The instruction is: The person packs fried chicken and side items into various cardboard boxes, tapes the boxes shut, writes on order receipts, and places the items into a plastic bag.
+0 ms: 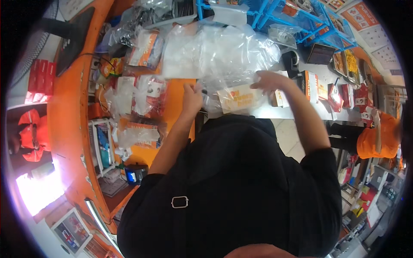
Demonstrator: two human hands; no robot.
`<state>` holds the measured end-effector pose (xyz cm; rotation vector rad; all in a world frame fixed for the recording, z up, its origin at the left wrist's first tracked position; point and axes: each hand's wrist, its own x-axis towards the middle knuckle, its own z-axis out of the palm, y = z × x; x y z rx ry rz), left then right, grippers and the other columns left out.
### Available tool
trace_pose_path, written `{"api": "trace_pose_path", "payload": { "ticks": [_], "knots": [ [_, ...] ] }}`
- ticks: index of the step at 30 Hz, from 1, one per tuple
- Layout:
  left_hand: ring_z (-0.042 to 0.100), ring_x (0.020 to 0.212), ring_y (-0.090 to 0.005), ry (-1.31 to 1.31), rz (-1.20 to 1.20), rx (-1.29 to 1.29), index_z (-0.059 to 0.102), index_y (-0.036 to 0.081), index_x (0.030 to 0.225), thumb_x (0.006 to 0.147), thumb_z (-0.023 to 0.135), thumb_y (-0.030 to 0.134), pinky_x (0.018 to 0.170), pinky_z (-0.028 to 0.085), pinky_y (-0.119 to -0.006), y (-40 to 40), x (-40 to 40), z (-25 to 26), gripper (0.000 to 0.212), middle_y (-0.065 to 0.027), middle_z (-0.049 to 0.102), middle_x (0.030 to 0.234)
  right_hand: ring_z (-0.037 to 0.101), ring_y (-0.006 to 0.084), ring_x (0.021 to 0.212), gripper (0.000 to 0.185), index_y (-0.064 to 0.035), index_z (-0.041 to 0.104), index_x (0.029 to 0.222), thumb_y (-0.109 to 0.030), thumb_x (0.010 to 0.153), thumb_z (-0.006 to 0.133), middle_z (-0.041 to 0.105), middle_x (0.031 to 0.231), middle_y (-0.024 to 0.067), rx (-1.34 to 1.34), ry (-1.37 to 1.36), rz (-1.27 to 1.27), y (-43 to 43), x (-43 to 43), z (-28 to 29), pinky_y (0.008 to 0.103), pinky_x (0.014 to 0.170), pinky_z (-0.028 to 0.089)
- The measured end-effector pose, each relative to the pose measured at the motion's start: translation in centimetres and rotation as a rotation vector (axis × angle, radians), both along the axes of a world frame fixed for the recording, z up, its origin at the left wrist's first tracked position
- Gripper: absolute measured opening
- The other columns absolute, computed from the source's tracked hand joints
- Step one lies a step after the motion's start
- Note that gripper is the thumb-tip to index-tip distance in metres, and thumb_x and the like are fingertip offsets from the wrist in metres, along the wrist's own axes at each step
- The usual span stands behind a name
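Observation:
In front of my body lies a printed white packet or box [237, 99] with yellow and orange lettering, with clear plastic bag film [211, 82] around or over its left and upper part. My left hand [193, 98] pinches the left edge of that film between thumb and fingers. Above the packet's upper right corner is my right hand [270, 81], fingers bent and slightly blurred, touching or just over the film. Whether it grips anything is unclear. Beyond both hands spreads a heap of clear plastic bags [222, 48].
Bagged printed packages [146, 51] and red packets [153, 93] cover the orange counter [176, 109] to the left. Blue plastic baskets [290, 19] stand at the back. Along the steel counter [277, 112] at right are several cartons [311, 85]. A person in orange [376, 137] stands far right.

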<state>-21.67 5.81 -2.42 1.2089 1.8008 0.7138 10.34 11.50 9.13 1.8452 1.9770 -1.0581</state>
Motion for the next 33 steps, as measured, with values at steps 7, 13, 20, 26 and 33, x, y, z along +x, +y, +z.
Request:
{"api": "trace_pose_path", "payload": {
  "ticks": [7, 13, 20, 26, 33],
  "knots": [
    [0.062, 0.109, -0.0274, -1.019, -0.127, -0.311, 0.054, 0.001, 0.135, 0.102, 0.058, 0.024, 0.094, 0.054, -0.042, 4.2, -3.3, 12.1, 0.041, -0.0174, 0.061, 0.122, 0.065, 0.0416, 0.116, 0.053, -0.0045, 0.053, 0.136, -0.034, 0.094, 0.065, 0.066, 0.124, 0.0248, 0.834, 0.249, -0.305, -1.5, -1.1, 4.0, 0.0466, 0.093, 0.055],
    [0.057, 0.119, -0.0350, -0.181, -0.133, 0.062, 0.053, -0.001, 0.139, 0.101, 0.059, 0.033, 0.101, 0.048, -0.046, -5.4, -4.5, 7.8, 0.052, -0.0229, 0.058, 0.130, 0.058, 0.0405, 0.128, 0.063, 0.0024, 0.043, 0.142, -0.015, 0.089, 0.073, 0.060, 0.133, 0.0273, 0.574, 0.476, -0.562, -4.9, -1.8, 1.9, 0.0454, 0.102, 0.050],
    [0.051, 0.131, -0.0438, 0.222, -0.100, 0.044, 0.052, -0.003, 0.144, 0.099, 0.060, 0.044, 0.109, 0.041, -0.049, -8.6, -7.1, 4.2, 0.065, -0.0292, 0.054, 0.140, 0.062, 0.0287, 0.080, 0.017, -0.0068, 0.059, 0.085, -0.016, 0.088, 0.073, 0.061, 0.084, 0.0119, 0.782, 0.756, 0.386, -13.9, -5.2, 3.3, 0.0393, 0.072, 0.053],
    [0.057, 0.063, -0.0106, -0.212, -0.213, -0.043, 0.065, 0.009, 0.104, 0.104, 0.059, 0.036, 0.052, 0.047, -0.024, -8.4, -11.1, 8.4, 0.028, -0.0016, 0.062, 0.086, 0.063, 0.0248, 0.110, 0.039, -0.0096, 0.064, 0.111, -0.029, 0.084, 0.083, 0.070, 0.109, 0.0078, 0.127, 0.754, -0.213, -10.0, 1.3, 2.7, 0.0407, 0.094, 0.048],
    [0.048, 0.061, -0.0056, -0.792, 0.189, -0.433, 0.061, 0.010, 0.105, 0.104, 0.062, 0.040, 0.045, 0.037, -0.023, -3.2, -9.0, 18.1, 0.029, 0.0019, 0.055, 0.082, 0.040, 0.0360, 0.142, 0.095, -0.0192, 0.042, 0.153, -0.036, 0.071, 0.088, 0.047, 0.151, 0.0150, 0.320, -0.012, 0.608, -8.1, -4.1, -10.9, 0.0567, 0.119, 0.030]
  ]
}}
